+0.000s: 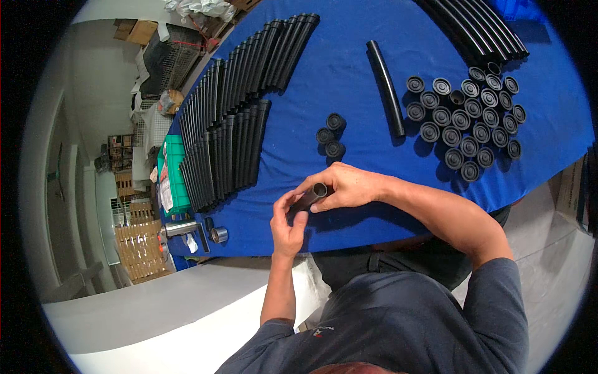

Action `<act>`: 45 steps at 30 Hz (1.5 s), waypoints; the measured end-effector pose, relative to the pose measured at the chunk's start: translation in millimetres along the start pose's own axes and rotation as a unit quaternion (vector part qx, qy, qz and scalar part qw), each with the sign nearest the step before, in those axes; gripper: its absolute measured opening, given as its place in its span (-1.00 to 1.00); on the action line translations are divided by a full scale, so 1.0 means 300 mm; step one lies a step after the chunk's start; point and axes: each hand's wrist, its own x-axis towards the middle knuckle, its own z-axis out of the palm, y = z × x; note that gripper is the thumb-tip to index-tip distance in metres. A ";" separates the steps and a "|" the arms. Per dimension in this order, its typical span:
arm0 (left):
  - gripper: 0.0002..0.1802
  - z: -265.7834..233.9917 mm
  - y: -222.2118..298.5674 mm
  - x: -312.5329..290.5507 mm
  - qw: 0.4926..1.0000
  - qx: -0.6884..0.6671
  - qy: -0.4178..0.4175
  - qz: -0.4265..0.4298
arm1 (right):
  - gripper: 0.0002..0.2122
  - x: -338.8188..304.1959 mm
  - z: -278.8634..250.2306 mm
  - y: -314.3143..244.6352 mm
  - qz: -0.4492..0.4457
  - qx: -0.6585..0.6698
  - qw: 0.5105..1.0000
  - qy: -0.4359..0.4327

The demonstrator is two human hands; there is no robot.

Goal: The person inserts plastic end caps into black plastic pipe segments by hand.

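Observation:
Both hands are at the near edge of the blue-covered table, wrapped round one short-looking black tube (304, 202). Its hollow end points up toward me. My left hand (288, 226) grips the tube from the left, thumb along its side. From the right, my right hand (350, 187) closes round the upper part near the open rim. The tube's lower end is hidden behind the fingers. Just beyond my right hand stand several round black end caps (334, 149) in a small group. A single black tube (386, 88) lies farther off, slightly right of centre.
Rows of black tubes (235, 143) lie on the left of the blue cloth (349, 68). Several ringed black caps (461, 119) cluster at right, below more tubes (476, 28). A green tray (177, 177) and a metal cylinder (218, 235) sit at the left edge.

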 end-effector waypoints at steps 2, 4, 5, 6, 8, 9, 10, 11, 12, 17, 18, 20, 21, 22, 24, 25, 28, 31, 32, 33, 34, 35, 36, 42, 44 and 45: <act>-0.61 0.005 0.000 -0.001 0.999 0.042 -0.018 -0.012 | -0.58 0.001 -0.001 -0.006 0.016 -0.018 1.000 -0.006; -0.62 -0.004 -0.007 0.005 0.997 0.071 -0.019 0.003 | -0.58 0.002 -0.002 -0.012 0.031 -0.036 0.999 -0.013; -0.63 -0.010 -0.011 0.007 0.995 0.099 -0.021 0.019 | -0.58 0.001 0.000 -0.014 0.030 -0.027 0.999 -0.015; -0.63 -0.015 -0.010 0.009 0.995 0.099 -0.020 0.019 | -0.58 0.001 0.001 -0.016 0.029 -0.018 0.999 -0.017; -0.63 -0.023 -0.007 0.012 0.989 0.134 -0.031 0.063 | -0.57 0.001 -0.008 -0.036 0.042 -0.025 0.998 -0.026; -0.63 -0.027 -0.002 0.010 0.989 0.134 -0.031 0.062 | -0.56 0.001 -0.011 -0.042 0.055 -0.032 0.997 -0.035; -0.63 -0.032 0.006 0.006 0.985 0.156 -0.037 0.061 | -0.56 0.002 -0.009 -0.040 0.054 -0.032 0.997 -0.036; -0.63 -0.034 0.009 0.002 0.981 0.179 -0.045 0.059 | -0.56 0.001 -0.007 -0.032 0.061 -0.022 0.997 -0.038; -0.63 -0.036 0.005 0.000 0.981 0.179 -0.045 0.059 | -0.57 0.000 -0.004 -0.023 0.068 -0.011 0.997 -0.040; -0.65 -0.024 0.020 0.003 0.976 0.195 -0.013 0.099 | -0.56 -0.003 0.004 -0.004 -0.014 -0.035 0.999 0.013; -0.65 -0.018 0.025 -0.005 0.976 0.193 -0.013 0.099 | -0.55 -0.004 -0.003 -0.013 0.011 -0.040 0.999 0.011; -0.70 -0.006 0.038 -0.050 0.974 0.124 0.078 0.171 | -0.54 -0.004 -0.004 0.000 0.017 -0.058 0.998 0.029; -0.73 0.010 0.035 -0.079 0.988 0.051 0.052 0.139 | -0.53 -0.002 -0.001 0.009 0.019 -0.074 0.996 0.043; -0.61 0.018 0.050 -0.114 1.000 -0.012 -0.016 0.016 | -0.53 -0.003 0.002 0.017 0.020 -0.078 0.996 0.040; -0.46 0.058 0.048 -0.117 0.837 -0.449 -0.122 -0.287 | -0.52 -0.002 0.012 0.034 -0.044 -0.123 0.989 0.070; -0.46 0.080 0.035 -0.110 0.837 -0.455 -0.116 -0.282 | -0.52 0.005 0.013 0.041 -0.044 -0.128 0.989 0.061; -0.33 0.148 -0.002 -0.073 0.673 -0.677 -0.036 -0.294 | -0.48 0.003 0.010 0.032 -0.071 -0.150 0.985 0.046; -0.57 0.150 -0.092 -0.033 0.579 -0.769 -0.037 -0.268 | -0.43 0.001 -0.022 -0.031 -0.053 -0.173 0.983 0.009; -0.57 0.145 -0.110 -0.010 0.573 -0.775 -0.037 -0.262 | -0.42 -0.004 -0.045 -0.055 -0.062 -0.199 0.977 0.043; -0.63 0.144 -0.120 0.014 0.616 -0.759 -0.014 -0.212 | -0.40 -0.007 -0.065 -0.071 -0.072 -0.223 0.969 0.075; -0.69 0.139 -0.132 0.037 0.655 -0.738 0.012 -0.162 | -0.46 -0.009 -0.096 -0.064 -0.061 -0.228 0.963 0.128; -0.76 0.128 -0.155 0.054 0.648 -0.743 0.027 -0.166 | -0.54 -0.009 -0.128 -0.044 -0.102 -0.236 0.944 0.209; -0.76 0.132 -0.170 0.061 0.641 -0.750 0.033 -0.158 | -0.61 -0.004 -0.158 -0.026 -0.143 -0.242 0.916 0.285; -0.75 0.150 -0.201 0.057 0.632 -0.760 -0.015 -0.153 | -0.41 0.006 -0.196 0.063 0.002 -0.545 0.806 0.230; -0.74 0.157 -0.195 0.064 0.620 -0.770 0.000 -0.149 | -0.40 0.007 -0.199 0.075 0.028 -0.544 0.817 0.190; -0.75 0.154 -0.190 0.067 0.639 -0.756 -0.009 -0.144 | -0.40 0.010 -0.196 0.076 0.026 -0.541 0.820 0.186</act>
